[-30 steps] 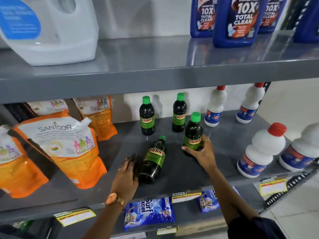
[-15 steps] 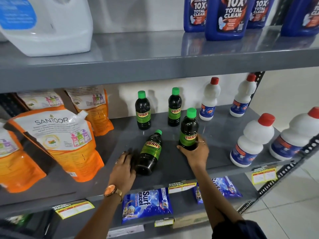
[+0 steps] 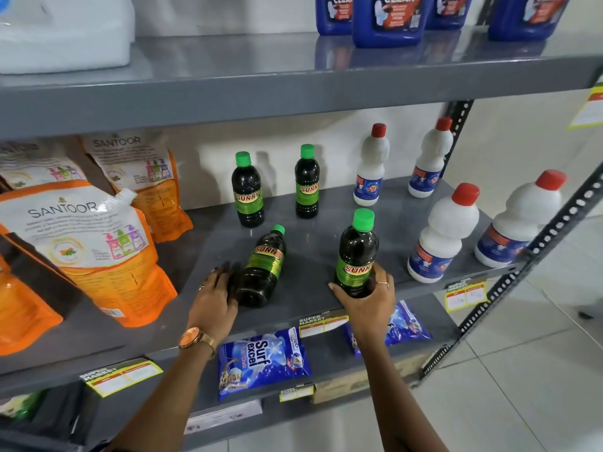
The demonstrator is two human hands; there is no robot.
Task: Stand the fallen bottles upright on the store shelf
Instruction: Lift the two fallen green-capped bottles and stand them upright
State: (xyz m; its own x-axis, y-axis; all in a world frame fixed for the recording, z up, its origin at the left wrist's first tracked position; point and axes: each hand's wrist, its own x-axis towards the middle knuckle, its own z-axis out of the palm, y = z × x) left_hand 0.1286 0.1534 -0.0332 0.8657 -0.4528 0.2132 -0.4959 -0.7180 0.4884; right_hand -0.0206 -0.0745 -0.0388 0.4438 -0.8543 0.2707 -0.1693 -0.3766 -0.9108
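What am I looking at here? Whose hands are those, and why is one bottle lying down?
A person wears a camera on their head, so you see what they see: a store shelf and their own two hands. On the grey shelf stand two dark bottles with green caps at the back, white bottles with red caps to the right, and orange pouches to the left. The right hand holds one dark bottle standing up. The left hand touches the bottom end of another dark bottle that lies on its side. It fell over, and the person is tidying by standing the bottles up.
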